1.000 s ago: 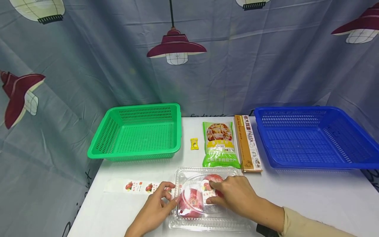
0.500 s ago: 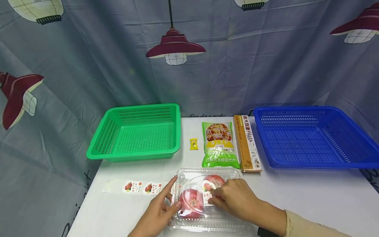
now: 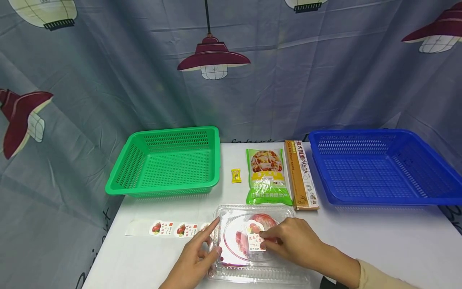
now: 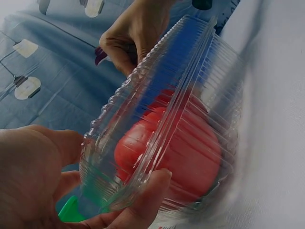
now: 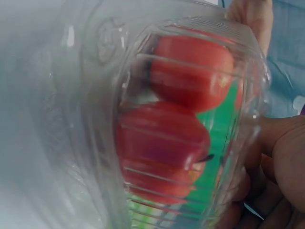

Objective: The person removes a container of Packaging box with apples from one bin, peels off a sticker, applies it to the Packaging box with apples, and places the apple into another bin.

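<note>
**Pressing a sticker onto the clear fruit box**

Pressing down w/ curled fingers, the right hand (image 3: pixel 292 243) pinched a white fruit sticker (image 3: pixel 255 237) against the domed lid of the clear plastic clamshell (image 3: pixel 252 273), which sat at the near edge of the white tabletop (image 3: pixel 379 237), approx. centre. Red apples (image 5: pixel 190 71) lay inside the clamshell; the right wrist view showed two, one above the other, behind the ribbed plastic. The left hand (image 3: pixel 196 261) steadied the box at its left end: index finger stretched along the left rim, thumb curled against the side wall. In the left wrist view, thumb & fingers wrapped round the box's edge, so that hand held the clamshell, not just touched it.

Just left of the box, flat on the tabletop, lay a strip of backing paper (image 3: pixel 162 228) w/ more of the same stickers; its right end ran under the left hand's index finger.

Farther back: a green basket (image 3: pixel 167 164) at left, a blue basket (image 3: pixel 382 168) at right, well apart. Between them, left to right: a small yellow candy (image 3: pixel 236 176), a green food bag (image 3: pixel 268 176), a long orange pasta box (image 3: pixel 301 174) just beside the blue basket. A grey curtain w/ lamp prints (image 3: pixel 213 60) hung behind everything.
</note>
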The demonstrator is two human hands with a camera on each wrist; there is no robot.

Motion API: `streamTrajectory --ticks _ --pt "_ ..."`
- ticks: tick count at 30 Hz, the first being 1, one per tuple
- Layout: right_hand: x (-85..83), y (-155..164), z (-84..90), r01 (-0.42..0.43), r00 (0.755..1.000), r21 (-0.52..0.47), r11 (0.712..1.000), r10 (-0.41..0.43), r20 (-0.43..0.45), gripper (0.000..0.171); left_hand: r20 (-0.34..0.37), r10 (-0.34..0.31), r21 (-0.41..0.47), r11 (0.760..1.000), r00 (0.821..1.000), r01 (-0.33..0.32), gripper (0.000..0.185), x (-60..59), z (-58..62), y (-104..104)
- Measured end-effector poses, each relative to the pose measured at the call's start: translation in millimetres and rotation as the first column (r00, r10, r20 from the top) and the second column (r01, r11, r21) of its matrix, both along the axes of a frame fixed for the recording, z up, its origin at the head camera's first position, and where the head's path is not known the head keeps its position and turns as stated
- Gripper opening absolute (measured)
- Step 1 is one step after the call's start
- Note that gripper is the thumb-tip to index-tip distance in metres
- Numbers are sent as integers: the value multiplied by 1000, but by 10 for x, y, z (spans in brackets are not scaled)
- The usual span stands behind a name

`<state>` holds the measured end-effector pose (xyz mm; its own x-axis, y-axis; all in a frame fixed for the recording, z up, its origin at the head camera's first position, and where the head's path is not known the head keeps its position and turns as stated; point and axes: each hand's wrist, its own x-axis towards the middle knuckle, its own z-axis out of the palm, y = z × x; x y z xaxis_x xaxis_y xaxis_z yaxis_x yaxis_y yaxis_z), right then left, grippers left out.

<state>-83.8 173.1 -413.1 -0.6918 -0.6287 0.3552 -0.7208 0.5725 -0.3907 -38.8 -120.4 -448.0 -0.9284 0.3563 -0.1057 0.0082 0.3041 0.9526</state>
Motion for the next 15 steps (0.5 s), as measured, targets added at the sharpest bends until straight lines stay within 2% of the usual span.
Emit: streamTrajectory --ticks 5,10,15 --pt "31 40 -11 27 999 -37 999 -27 23 11 20 19 43 999 1000 -20 66 -10 -14 12" --pt "43 97 -32 13 999 -101 995 -8 48 11 46 35 59 998 998 -38 68 -2 -16 19" --pt "23 204 -53 15 1000 -229 973 -17 -7 18 55 30 73 997 998 -34 68 3 -11 22"
